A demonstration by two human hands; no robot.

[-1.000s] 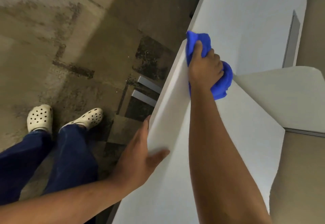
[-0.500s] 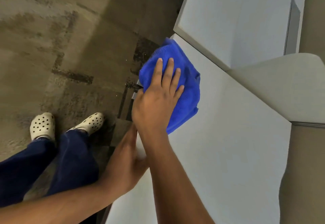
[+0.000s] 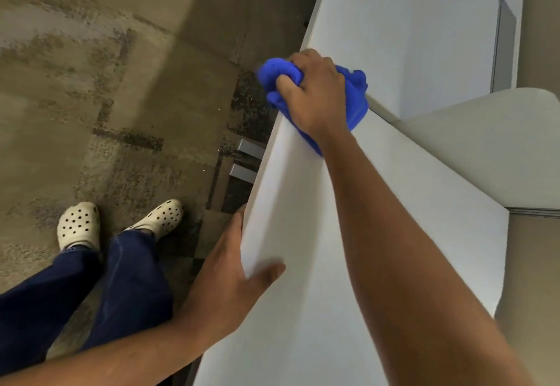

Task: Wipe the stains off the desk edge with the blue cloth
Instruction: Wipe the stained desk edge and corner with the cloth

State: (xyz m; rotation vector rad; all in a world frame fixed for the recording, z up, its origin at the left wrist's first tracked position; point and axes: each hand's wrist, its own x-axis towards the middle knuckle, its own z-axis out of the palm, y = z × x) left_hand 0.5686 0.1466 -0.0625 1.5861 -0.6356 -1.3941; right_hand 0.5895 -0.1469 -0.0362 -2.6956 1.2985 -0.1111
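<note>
Two hands on desk [image 3: 378, 234] | right hand [image 3: 315, 94] clenched around bunched blue cloth [image 3: 354, 97], pressing it on the desk edge [image 3: 266, 179] at the far end | left hand [image 3: 230, 276] grips the near edge, thumb on top, fingers hidden underneath | no stains discernible | carpet [image 3: 121, 97] below, two perforated clogs [image 3: 78, 225]

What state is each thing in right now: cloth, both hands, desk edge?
blue cloth: bunched, pressed on the desk's far edge.
right hand: closed around the cloth.
left hand: gripping the near desk edge, thumb on top.
desk edge: no stains visible.
</note>
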